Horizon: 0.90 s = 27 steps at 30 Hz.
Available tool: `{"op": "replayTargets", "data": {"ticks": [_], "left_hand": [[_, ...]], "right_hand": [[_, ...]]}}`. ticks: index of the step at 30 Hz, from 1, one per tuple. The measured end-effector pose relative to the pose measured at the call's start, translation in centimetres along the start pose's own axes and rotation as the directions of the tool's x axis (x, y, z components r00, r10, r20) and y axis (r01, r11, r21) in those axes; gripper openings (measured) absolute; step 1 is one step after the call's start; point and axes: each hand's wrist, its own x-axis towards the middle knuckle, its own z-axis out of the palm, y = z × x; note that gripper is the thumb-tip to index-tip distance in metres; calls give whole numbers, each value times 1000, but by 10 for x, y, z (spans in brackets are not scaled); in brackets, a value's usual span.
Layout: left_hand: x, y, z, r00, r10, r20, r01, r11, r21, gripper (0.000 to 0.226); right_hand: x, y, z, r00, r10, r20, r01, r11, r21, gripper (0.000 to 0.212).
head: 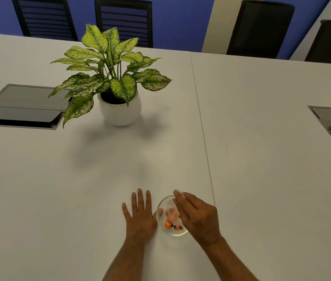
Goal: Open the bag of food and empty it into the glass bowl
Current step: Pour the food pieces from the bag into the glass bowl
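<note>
Food pieces (pixel 171 223), orange and red, lie in the glass bowl (pixel 161 205), which sits on the white counter (pixel 99 179) well toward the viewer from the potted plant (pixel 118 84). Directly above the bowl hangs the clear bag (pixel 175 217), blurred, its long axis running down from the right hand (pixel 198 217) into the bowl, mouth apparently lowest. That hand pinches the bag's upper end near the bowl's far rim. The left hand (pixel 140 213) lies flat and open-fingered on the counter, its thumb side just beside the bowl. Whether anything remains inside the bag I cannot tell; emptying looks nearly done.
</note>
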Motion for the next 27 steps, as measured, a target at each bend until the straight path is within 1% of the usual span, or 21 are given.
{"op": "replayTargets", "data": {"ticks": [4,9,13,16,18,20,21,22,23,24,25,27], "left_hand": [[1,1,-2,999,5,33,-5,1000,6,77],[4,-4,2,997,45,57,-48,998,45,78],[3,-4,-4,997,41,58,-43,998,41,77],[2,-3,-8,996,37,85,-37,999,6,75],[1,0,-8,989,29,147,-25,999,-28,75],[2,1,-7,977,39,208,-34,999,-26,79],[2,0,-9,978,57,202,-50,998,-42,84],[2,0,-13,982,64,179,-55,997,-58,93],[1,1,-19,975,61,214,-44,995,-85,100],[0,1,-26,968,46,245,-18,993,-115,99],[-1,1,-35,966,33,257,6,989,-147,90],[1,0,-50,970,-8,243,75,960,-268,68]], "right_hand": [[3,-2,-4,1000,11,-21,-11,1000,-2,36],[4,-3,-6,1000,15,-13,-15,1000,-1,27],[5,-2,-7,999,31,-12,-31,999,7,31],[7,-1,-9,997,77,-23,-77,997,29,29],[8,-2,-11,994,109,-24,-108,993,48,29],[10,-2,-13,986,165,-22,-163,983,80,28],[12,-2,-14,976,215,-24,-211,972,106,27],[14,-2,-16,960,279,-26,-273,952,142,26],[17,-4,-19,933,359,-27,-348,918,192,26],[19,-5,-21,892,451,-24,-430,865,257,27],[22,-8,-24,837,547,-14,-512,791,335,31],[27,-13,-28,680,732,38,-645,573,505,39]]}}
